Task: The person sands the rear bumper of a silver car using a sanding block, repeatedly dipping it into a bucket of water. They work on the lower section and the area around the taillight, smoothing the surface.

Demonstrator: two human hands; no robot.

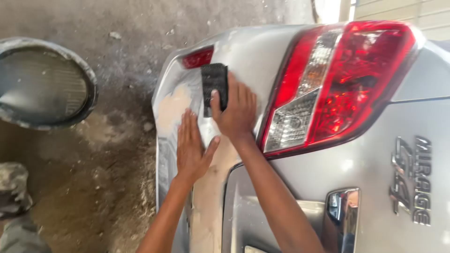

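Note:
My right hand (236,112) presses a dark sanding pad (214,85) against the silver rear bumper (180,77) of a car, just below a small red reflector (198,57). My left hand (191,149) lies flat and open on the bumper beside it, fingers together and pointing up, next to a pale sanded filler patch (172,107). The pad's lower part is hidden under my right fingers.
A large red tail light (342,79) sits right of my hands. The silver boot lid (365,187) carries a chrome handle (343,213) and lettering. A round grey basin (40,84) stands on the dusty concrete floor (108,182) at left.

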